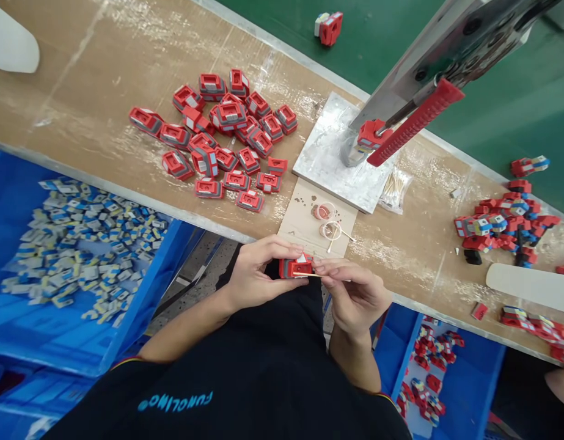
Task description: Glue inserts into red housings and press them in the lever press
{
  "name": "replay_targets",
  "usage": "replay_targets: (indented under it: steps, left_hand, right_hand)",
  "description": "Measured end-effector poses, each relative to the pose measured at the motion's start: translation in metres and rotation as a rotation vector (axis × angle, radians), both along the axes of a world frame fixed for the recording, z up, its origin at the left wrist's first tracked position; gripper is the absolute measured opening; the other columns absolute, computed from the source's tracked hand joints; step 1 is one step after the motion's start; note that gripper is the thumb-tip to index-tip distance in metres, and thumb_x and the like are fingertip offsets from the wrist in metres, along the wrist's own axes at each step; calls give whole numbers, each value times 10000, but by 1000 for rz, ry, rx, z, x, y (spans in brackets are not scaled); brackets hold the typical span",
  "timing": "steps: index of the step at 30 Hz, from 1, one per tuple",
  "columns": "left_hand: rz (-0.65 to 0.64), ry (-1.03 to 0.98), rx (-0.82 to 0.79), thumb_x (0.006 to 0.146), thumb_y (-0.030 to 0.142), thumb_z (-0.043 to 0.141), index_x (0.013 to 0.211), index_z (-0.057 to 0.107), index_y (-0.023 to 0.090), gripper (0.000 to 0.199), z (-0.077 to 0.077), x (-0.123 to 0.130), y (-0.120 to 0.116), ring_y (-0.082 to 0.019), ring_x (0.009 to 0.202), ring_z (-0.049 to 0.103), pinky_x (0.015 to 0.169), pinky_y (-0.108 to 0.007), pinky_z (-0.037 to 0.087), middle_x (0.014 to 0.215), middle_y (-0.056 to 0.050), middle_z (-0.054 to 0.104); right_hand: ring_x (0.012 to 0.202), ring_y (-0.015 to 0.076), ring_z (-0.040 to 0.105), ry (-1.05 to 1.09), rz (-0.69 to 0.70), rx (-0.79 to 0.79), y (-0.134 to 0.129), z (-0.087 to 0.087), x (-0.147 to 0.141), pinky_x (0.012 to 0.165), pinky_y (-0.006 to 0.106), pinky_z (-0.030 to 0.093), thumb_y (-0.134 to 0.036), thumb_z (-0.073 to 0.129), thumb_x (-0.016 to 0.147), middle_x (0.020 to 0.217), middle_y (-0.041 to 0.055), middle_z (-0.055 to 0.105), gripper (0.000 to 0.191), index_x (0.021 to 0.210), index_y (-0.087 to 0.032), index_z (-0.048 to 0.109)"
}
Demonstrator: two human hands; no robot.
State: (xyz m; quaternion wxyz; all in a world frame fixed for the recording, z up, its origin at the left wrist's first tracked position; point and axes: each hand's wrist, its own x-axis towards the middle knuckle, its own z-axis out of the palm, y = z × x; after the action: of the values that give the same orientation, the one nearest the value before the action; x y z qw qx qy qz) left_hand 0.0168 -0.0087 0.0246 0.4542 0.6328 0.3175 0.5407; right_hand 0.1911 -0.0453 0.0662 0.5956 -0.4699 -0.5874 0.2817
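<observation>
My left hand (256,269) is closed around a red toy vehicle part (288,267) at the table's front edge. Its hollow side shows, with a little white on it. Between the fingertips of my right hand (355,287) is a thin cotton swab (304,274), its far end against the red part. Just beyond my hands, a piece of cardboard (291,221) bears two small clear cups, one with reddish stuff in it (324,211) and one lighter (330,230). Other swabs lie at the second cup.
Many red and grey toy parts (231,115) lie to the left. A press with a metal base (327,146) and red handle (414,125) stands ahead, beside a bag of swabs (395,190). Blue bins (91,360) flank me. Red assembled pieces (511,214) lie right, near another person's arm (561,388).
</observation>
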Motion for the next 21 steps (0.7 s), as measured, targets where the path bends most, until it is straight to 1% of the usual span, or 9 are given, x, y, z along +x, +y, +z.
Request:
replay_targets:
  steps: [3, 6, 13, 17, 21]
  left_hand:
    - [3, -1, 34, 805, 262, 979, 1097, 801, 195, 349, -1, 0, 1, -214, 899, 851, 810, -281, 700, 996, -95, 855]
    - [8, 21, 50, 819, 274, 970, 1081, 797, 185, 326, -1, -1, 1, -212, 907, 852, 807, -273, 698, 1006, -103, 855]
    - [17, 78, 91, 836, 242, 951, 1090, 811, 188, 295, 4, -5, 2, -203, 888, 848, 804, -268, 700, 1011, -97, 855]
    - [22, 126, 122, 847, 230, 940, 1101, 816, 201, 284, 6, -7, 4, -196, 884, 846, 794, -263, 699, 1018, -88, 855]
    - [31, 177, 156, 888, 255, 907, 1098, 817, 217, 232, 8, -8, 4, -188, 870, 842, 770, -259, 696, 1012, -76, 855]
  right_hand:
    - [743, 224, 853, 3, 27, 27, 2, 2, 1, 696, 348, 749, -181, 786, 985, 820, 26, 850, 62, 999, -242, 781]
    - [754, 223, 857, 4, 35, 33, 2, 2, 3, 708, 344, 754, -142, 787, 972, 841, 26, 856, 117, 1032, -243, 794]
    - [821, 218, 868, -107, 42, 47, -1, 3, 11, 748, 320, 749, -37, 767, 940, 927, 42, 875, 237, 1077, -227, 802]
    - [812, 215, 865, -198, 46, 77, -1, 7, 17, 727, 310, 745, 15, 763, 911, 918, 39, 872, 300, 1097, -218, 797]
    - [783, 216, 859, -268, 57, 102, 0, 11, 20, 692, 311, 739, 20, 761, 912, 877, 36, 860, 304, 1107, -213, 785]
